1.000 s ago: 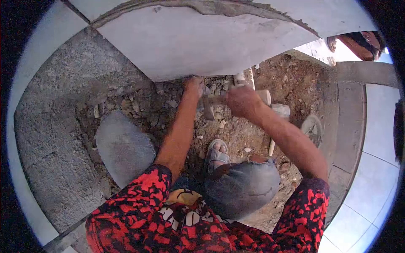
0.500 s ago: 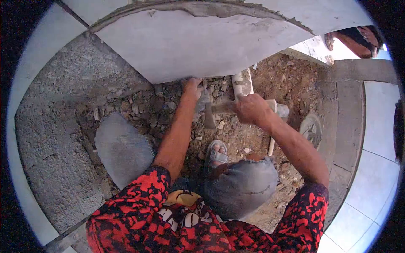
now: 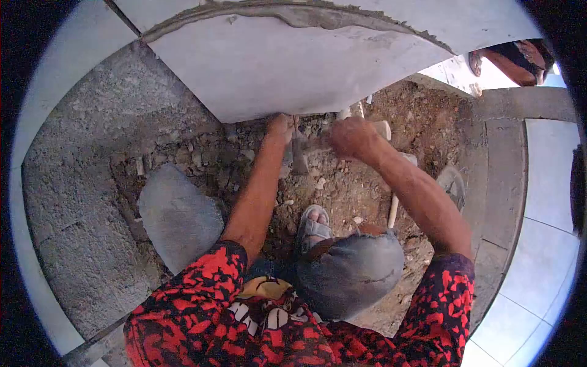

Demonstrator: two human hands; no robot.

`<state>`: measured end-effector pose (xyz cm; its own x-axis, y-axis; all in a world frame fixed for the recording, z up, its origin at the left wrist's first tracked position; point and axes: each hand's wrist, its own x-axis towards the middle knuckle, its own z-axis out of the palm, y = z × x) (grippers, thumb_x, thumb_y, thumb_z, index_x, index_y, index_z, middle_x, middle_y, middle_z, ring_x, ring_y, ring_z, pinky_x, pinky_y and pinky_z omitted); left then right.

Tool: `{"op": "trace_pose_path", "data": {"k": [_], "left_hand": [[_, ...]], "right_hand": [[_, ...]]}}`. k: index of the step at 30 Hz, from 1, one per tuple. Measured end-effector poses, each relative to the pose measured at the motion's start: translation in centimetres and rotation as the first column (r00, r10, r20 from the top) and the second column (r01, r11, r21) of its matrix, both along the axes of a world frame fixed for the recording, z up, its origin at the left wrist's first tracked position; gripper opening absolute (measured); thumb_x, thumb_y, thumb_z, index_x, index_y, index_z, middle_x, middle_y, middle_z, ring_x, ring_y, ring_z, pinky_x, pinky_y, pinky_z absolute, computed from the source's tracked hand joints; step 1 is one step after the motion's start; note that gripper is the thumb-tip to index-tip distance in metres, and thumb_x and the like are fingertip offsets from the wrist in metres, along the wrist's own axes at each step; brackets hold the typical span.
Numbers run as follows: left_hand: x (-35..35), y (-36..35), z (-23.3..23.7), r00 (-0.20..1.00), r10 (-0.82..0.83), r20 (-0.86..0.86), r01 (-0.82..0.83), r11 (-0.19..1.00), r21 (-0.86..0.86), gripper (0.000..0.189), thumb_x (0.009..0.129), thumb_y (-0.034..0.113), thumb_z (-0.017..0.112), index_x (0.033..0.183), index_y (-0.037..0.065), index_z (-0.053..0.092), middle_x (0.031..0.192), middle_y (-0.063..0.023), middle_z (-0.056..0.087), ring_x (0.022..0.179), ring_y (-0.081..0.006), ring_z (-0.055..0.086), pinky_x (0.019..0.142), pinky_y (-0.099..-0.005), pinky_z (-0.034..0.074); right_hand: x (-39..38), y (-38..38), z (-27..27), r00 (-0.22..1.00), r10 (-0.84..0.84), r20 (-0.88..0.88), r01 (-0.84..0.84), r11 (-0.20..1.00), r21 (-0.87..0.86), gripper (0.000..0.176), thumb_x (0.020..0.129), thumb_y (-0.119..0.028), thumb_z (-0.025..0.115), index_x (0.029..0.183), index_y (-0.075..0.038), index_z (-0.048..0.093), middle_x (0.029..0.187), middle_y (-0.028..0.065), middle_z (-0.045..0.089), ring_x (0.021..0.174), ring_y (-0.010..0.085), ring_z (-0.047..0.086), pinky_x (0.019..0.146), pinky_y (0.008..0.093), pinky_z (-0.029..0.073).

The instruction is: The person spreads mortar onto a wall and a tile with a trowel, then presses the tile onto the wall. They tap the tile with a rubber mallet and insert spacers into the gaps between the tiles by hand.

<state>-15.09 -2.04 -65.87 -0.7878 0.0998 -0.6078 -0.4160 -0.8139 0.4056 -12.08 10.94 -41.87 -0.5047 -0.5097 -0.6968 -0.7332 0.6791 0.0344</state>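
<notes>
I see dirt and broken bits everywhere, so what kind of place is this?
Probably a house building or repair site: dug-up rubble by a rough grey wall, floor tiles, and a hammer in the right hand.

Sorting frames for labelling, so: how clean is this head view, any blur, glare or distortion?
Head view: strong fisheye with black corners, and the large grey slab has bowed edges; the right hand and its wooden-handled hammer are smeared by motion; the sunlit white ground at top right is blown out; the red patterned shirt is sharp.
</notes>
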Motion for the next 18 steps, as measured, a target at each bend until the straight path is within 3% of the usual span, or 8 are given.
{"op": "trace_pose_path", "data": {"k": [3,5,8,9,14,16,17,18], "left_hand": [[0.0,-0.2,0.4,0.984,-0.162,-0.077,0.148,0.976,-0.163,0.016,0.080,0.004,0.045,0.095,0.003,0.050,0.087,-0.0109,0.052,0.070,-0.0250,0.050,0.066,-0.0394,0.044],[-0.4,0.0,0.5,0.997,-0.074,-0.038,0.070,0.992,-0.103,0.016,0.081,0.006,0.046,0.095,0.003,0.051,0.089,-0.0110,0.052,0.074,-0.0244,0.050,0.068,-0.0384,0.044],[-0.6,0.2,0.7,0.978,0.049,0.202,-0.042,0.998,-0.039,0.016,0.078,0.007,0.047,0.093,0.003,0.052,0.089,-0.0097,0.052,0.075,-0.0233,0.050,0.068,-0.0361,0.044],[-0.3,0.0,0.3,0.986,0.026,0.165,-0.022,0.999,-0.027,0.017,0.077,0.007,0.047,0.093,0.003,0.052,0.088,-0.0098,0.052,0.075,-0.0233,0.050,0.068,-0.0361,0.044],[-1.0,0.2,-2.5,0.999,-0.051,0.020,0.051,0.999,-0.017,0.020,0.074,0.004,0.047,0.093,0.001,0.051,0.086,-0.0101,0.053,0.074,-0.0236,0.051,0.067,-0.0360,0.045],[-1.0,0.1,-1.5,0.998,-0.048,0.028,0.048,0.999,-0.014,0.022,0.072,0.003,0.047,0.094,0.000,0.051,0.085,-0.0102,0.053,0.074,-0.0237,0.051,0.067,-0.0360,0.045],[-0.7,0.1,-1.3,0.998,-0.053,0.033,0.053,0.998,-0.014,0.022,0.072,0.002,0.047,0.094,0.000,0.050,0.085,-0.0103,0.053,0.073,-0.0237,0.052,0.067,-0.0360,0.045],[-0.8,0.2,-1.7,0.997,-0.069,0.023,0.070,0.997,-0.023,0.023,0.071,0.002,0.047,0.094,0.000,0.050,0.084,-0.0103,0.053,0.073,-0.0238,0.052,0.067,-0.0359,0.045]], "right_hand": [[1.7,-0.2,-0.7,0.989,0.037,-0.142,-0.037,0.999,0.002,0.025,0.067,-0.018,0.064,0.091,-0.013,0.063,0.081,0.0098,0.063,0.078,0.0246,0.063,0.065,0.0386,0.052],[2.0,-0.1,-0.3,0.982,0.180,0.053,-0.172,0.977,-0.123,0.028,0.065,-0.020,0.066,0.092,-0.010,0.063,0.081,0.0087,0.063,0.078,0.0253,0.063,0.065,0.0384,0.052],[0.2,-0.8,0.8,0.999,0.036,0.027,-0.035,0.999,-0.016,0.030,0.065,-0.019,0.065,0.094,-0.012,0.062,0.084,0.0099,0.063,0.080,0.0254,0.062,0.066,0.0372,0.052],[-0.3,-1.0,0.7,0.999,-0.035,0.020,0.034,0.999,0.034,0.031,0.065,-0.018,0.065,0.095,-0.013,0.062,0.086,0.0105,0.063,0.081,0.0255,0.062,0.067,0.0365,0.052],[1.9,-0.3,-1.6,0.988,0.067,-0.140,-0.074,0.996,-0.048,0.019,0.068,-0.020,0.063,0.085,-0.014,0.066,0.086,0.0084,0.065,0.083,0.0249,0.063,0.067,0.0395,0.052],[1.3,-0.8,-0.5,0.973,0.196,0.123,-0.199,0.980,0.012,0.019,0.067,-0.017,0.061,0.085,-0.010,0.064,0.083,0.0126,0.063,0.077,0.0242,0.063,0.062,0.0349,0.052],[0.7,-0.7,0.0,0.973,0.194,0.126,-0.198,0.980,0.015,0.019,0.067,-0.017,0.061,0.085,-0.010,0.064,0.083,0.0126,0.063,0.077,0.0242,0.063,0.062,0.0349,0.052],[-0.5,-0.7,0.7,0.997,0.048,0.062,-0.052,0.996,0.069,0.021,0.066,-0.019,0.062,0.085,-0.009,0.064,0.082,0.0124,0.063,0.076,0.0246,0.063,0.063,0.0355,0.052]]}}
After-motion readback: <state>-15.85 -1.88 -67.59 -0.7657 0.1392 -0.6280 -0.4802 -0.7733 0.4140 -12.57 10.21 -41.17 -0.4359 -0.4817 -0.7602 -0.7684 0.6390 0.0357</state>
